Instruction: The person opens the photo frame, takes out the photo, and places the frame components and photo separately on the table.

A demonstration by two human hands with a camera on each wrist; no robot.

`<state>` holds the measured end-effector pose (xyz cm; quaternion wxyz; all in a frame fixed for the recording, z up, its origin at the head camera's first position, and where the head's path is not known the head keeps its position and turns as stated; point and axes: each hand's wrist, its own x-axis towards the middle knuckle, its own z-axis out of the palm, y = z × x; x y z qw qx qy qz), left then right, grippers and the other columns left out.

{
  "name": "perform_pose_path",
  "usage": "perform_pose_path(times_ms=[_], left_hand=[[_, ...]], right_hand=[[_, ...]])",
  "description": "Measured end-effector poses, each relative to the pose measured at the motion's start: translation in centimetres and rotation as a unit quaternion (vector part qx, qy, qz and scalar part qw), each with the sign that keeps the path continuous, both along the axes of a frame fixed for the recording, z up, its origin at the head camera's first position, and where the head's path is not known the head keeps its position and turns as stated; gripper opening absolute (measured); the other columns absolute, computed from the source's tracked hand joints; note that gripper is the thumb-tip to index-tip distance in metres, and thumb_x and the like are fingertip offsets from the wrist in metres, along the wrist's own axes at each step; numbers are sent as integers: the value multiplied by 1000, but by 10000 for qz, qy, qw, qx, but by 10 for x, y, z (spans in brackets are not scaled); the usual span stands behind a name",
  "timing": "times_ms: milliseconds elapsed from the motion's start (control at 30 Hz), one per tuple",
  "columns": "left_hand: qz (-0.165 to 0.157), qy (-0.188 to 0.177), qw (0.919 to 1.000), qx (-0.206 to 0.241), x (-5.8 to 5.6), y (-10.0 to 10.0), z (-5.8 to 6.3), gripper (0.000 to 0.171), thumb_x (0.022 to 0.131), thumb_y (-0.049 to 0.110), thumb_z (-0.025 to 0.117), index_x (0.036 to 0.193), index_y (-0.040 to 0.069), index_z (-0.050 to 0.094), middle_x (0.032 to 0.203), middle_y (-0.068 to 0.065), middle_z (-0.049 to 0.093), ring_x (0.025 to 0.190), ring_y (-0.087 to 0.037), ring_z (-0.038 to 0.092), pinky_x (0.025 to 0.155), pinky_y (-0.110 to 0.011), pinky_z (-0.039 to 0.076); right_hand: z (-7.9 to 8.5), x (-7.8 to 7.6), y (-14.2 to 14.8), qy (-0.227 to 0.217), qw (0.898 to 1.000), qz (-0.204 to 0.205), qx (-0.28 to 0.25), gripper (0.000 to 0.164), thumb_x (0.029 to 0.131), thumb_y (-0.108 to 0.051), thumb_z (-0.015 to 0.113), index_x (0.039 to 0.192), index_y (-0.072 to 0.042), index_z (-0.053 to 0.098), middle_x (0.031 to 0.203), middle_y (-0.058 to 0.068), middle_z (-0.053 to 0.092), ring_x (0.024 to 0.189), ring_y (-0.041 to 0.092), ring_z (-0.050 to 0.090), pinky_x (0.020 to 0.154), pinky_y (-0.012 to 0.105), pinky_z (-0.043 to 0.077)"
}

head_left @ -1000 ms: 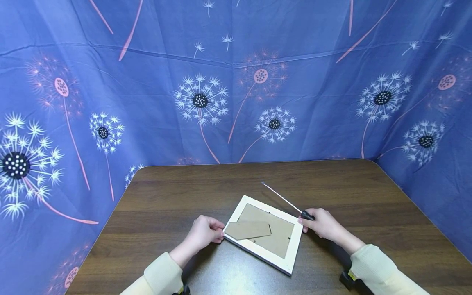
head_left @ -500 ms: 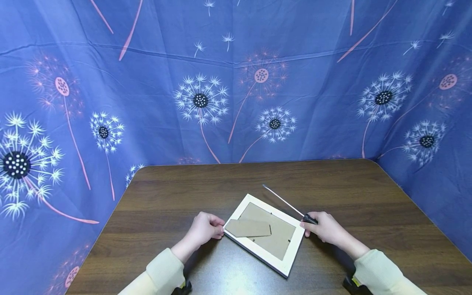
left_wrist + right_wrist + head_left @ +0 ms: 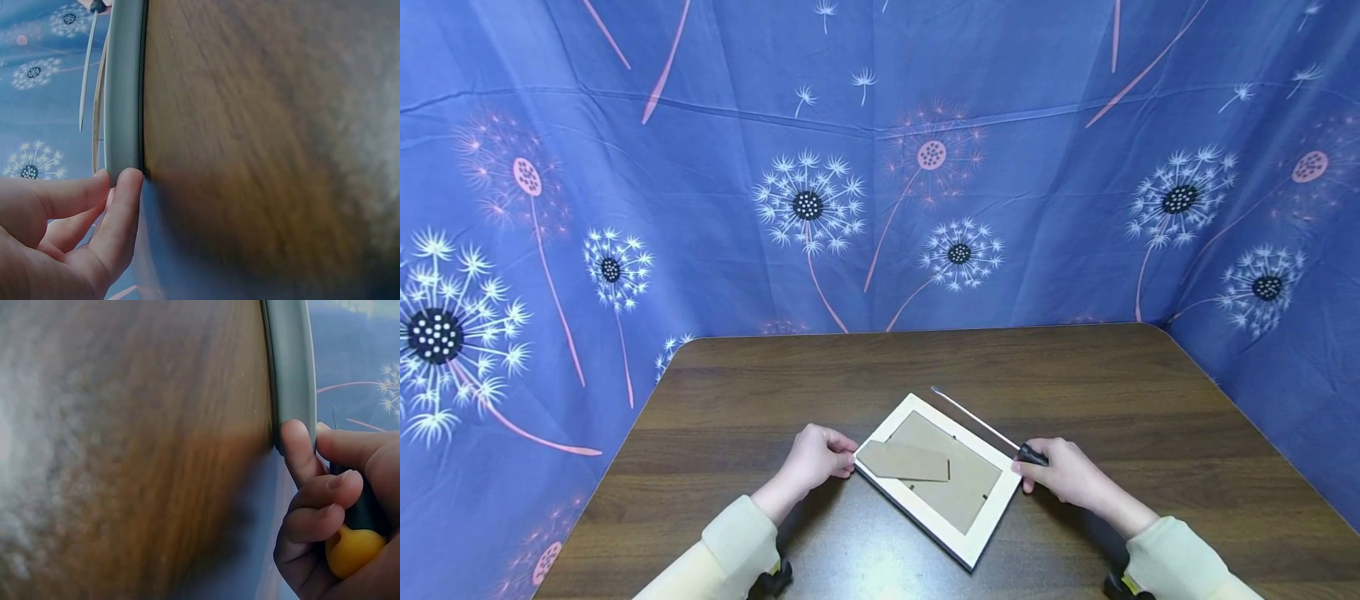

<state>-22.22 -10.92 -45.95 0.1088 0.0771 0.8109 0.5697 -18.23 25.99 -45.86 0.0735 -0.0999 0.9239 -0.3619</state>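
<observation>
A white picture frame (image 3: 937, 419) is back side up over the wooden table, its brown backing board (image 3: 970, 473) and cardboard stand flap (image 3: 904, 462) showing. My left hand (image 3: 815, 460) pinches its left corner; in the left wrist view, thumb and fingertips meet on either side of the frame's pale edge (image 3: 125, 94). At the right corner, my right hand (image 3: 1060, 472) pinches the frame with thumb and finger. Curled fingers of that same hand also hold a screwdriver (image 3: 977, 419), whose black and yellow handle (image 3: 353, 550) sits in the palm. Its shaft points away, toward the far left.
The brown wooden table (image 3: 760, 383) extends around the frame on all sides. Behind and beside it hangs a blue cloth (image 3: 715, 208) printed with dandelions. Dark devices (image 3: 772, 575) are strapped below both sleeves.
The picture frame has turned slightly clockwise as seen from above. My left hand has shifted a little away from me and my right hand a little nearer, both keeping their grip.
</observation>
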Motion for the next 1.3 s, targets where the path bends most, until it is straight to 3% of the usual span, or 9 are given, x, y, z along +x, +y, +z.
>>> perform_pose_path(times_ms=[467,1067,1300], left_hand=[[116,61,9998,-128,-9,2,2,14,77,-16,64,89,-13,68,79,-18,69,62,-21,68,60,-30,60],[144,192,9993,-287,-21,4,1,12,78,-15,65,88,-12,70,81,-19,70,62,-19,68,59,-28,60],[146,207,9992,-311,-25,5,0,12,78,-15,65,88,-11,70,82,-19,70,63,-18,68,60,-28,60]], right_hand=[[-1,9,-3,63,9999,69,54,21,90,-25,64,75,-13,56,59,-6,61,35,2,35,30,19,35],[-2,18,-6,523,9979,216,316,23,88,-27,66,71,-16,54,55,-13,59,38,0,35,33,20,36],[-1,20,-7,556,9972,352,366,22,87,-28,67,72,-16,56,55,-16,59,44,0,37,40,18,35]])
